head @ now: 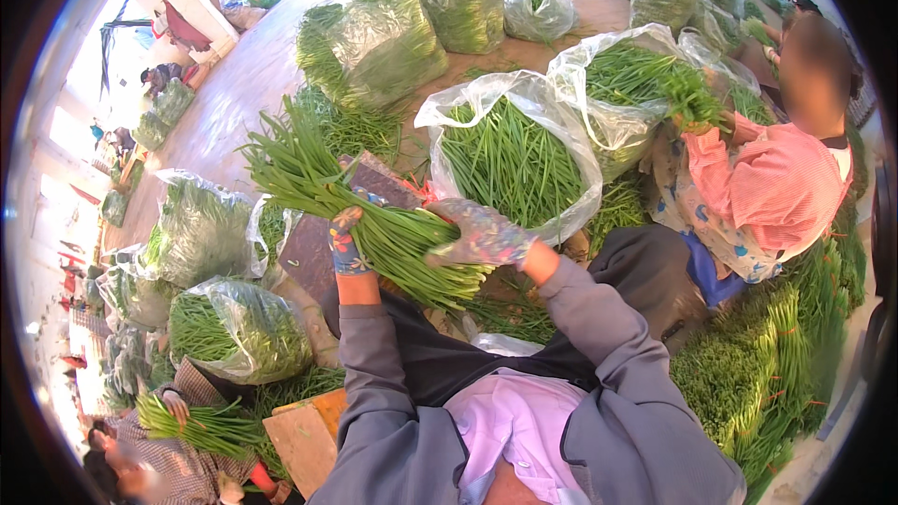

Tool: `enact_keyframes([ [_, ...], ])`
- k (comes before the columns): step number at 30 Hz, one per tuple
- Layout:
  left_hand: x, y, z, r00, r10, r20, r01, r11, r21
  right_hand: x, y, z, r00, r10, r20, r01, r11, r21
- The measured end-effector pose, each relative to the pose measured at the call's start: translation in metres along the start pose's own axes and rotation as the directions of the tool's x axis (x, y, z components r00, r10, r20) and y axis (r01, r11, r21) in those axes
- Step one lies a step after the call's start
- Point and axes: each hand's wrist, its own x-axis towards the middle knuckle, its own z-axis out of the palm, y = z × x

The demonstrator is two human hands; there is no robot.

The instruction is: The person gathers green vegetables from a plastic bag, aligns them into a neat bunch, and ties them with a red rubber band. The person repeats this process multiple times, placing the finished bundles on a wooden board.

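Note:
A thick bundle of long green stalks, likely Chinese chives (pixel 403 235), lies slantwise across my lap, leafy tips up to the left and pale ends down to the right. My left hand (pixel 349 242), in a flower-print glove, grips it around the middle from the left. Farther down, my right hand (pixel 484 233), in a similar glove, clasps the bundle near its pale ends; its fingers are partly hidden. Beyond the bundle is a dark board (pixel 382 181) with a red tie (pixel 421 191) at its edge. An open plastic bag of chives (pixel 515 161) stands just past my right hand.
A co-worker in a pink checked top (pixel 779 189) sits at right, holding chives over another open bag (pixel 617 77). Tied bundles (pixel 751 358) are stacked at lower right. Another person (pixel 189 428) works at lower left beside a wooden stool (pixel 309 435). Filled bags (pixel 372 42) stand ahead.

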Motion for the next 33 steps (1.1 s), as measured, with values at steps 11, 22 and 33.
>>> enact_keyframes([
  [11,-0.03,0.041,-0.012,0.993,0.108,-0.057,-0.108,0.994,-0.009,-0.078,0.08,-0.014,0.956,0.193,0.219,-0.228,0.962,0.148],
  [22,0.005,-0.017,-0.025,0.999,-0.024,-0.025,0.027,0.992,0.124,0.021,0.013,0.047,0.963,-0.143,-0.23,0.123,0.988,-0.096],
  [33,-0.012,0.026,-0.024,0.952,0.114,-0.285,-0.126,0.992,-0.021,-0.105,0.12,0.006,0.985,0.154,0.081,-0.169,0.746,0.645],
])
